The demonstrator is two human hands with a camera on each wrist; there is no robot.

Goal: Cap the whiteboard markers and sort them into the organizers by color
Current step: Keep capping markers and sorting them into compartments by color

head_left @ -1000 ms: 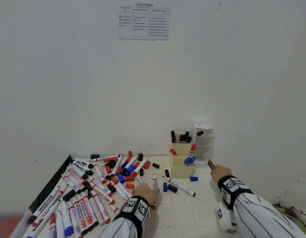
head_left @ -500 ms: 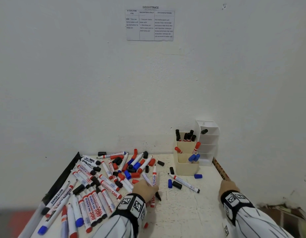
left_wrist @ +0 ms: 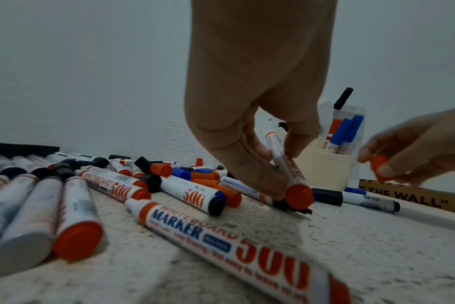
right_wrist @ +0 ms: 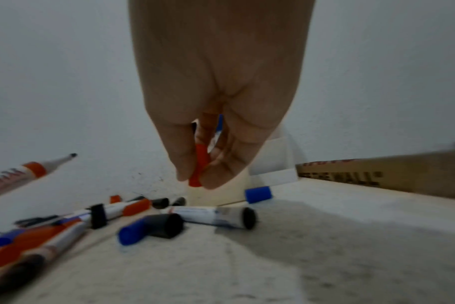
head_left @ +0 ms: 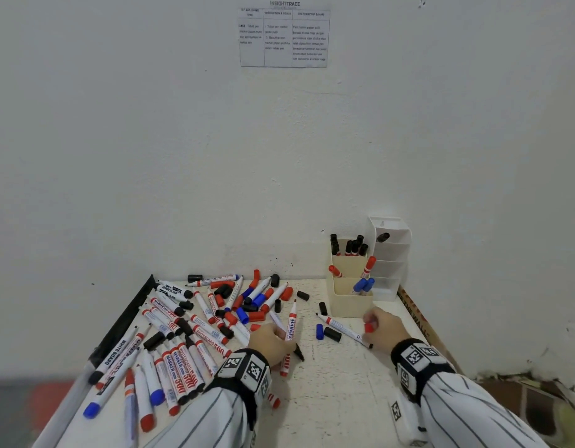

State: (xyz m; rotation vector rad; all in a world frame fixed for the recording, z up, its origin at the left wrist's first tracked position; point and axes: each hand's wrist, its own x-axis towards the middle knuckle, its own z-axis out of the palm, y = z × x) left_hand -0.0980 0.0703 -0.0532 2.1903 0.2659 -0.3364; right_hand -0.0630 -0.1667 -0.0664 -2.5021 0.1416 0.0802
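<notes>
My left hand [head_left: 281, 333] grips an uncapped red whiteboard marker [head_left: 292, 320] by its barrel, tip pointing toward the wall; in the left wrist view thumb and fingers [left_wrist: 298, 142] pinch the red marker [left_wrist: 290, 170] with its rear end near the table. My right hand [head_left: 370, 324] pinches a red cap [head_left: 369, 328] just in front of the cream organizer [head_left: 347, 307]; the right wrist view shows the red cap [right_wrist: 200, 162] between thumb and fingers. The cream organizer holds black, red and blue markers in separate tiers. A white organizer [head_left: 392, 257] stands beside it.
A pile of loose markers and caps [head_left: 215, 312] covers the table's left half. An uncapped black marker [head_left: 344, 329], a blue cap [head_left: 319, 331] and a black cap [head_left: 332, 334] lie between my hands. A printed cardboard strip [head_left: 415, 318] runs along the right edge.
My right hand has moved left from the table's right edge to the front of the cream organizer and now shows a red cap. My left hand has stayed on the red marker.
</notes>
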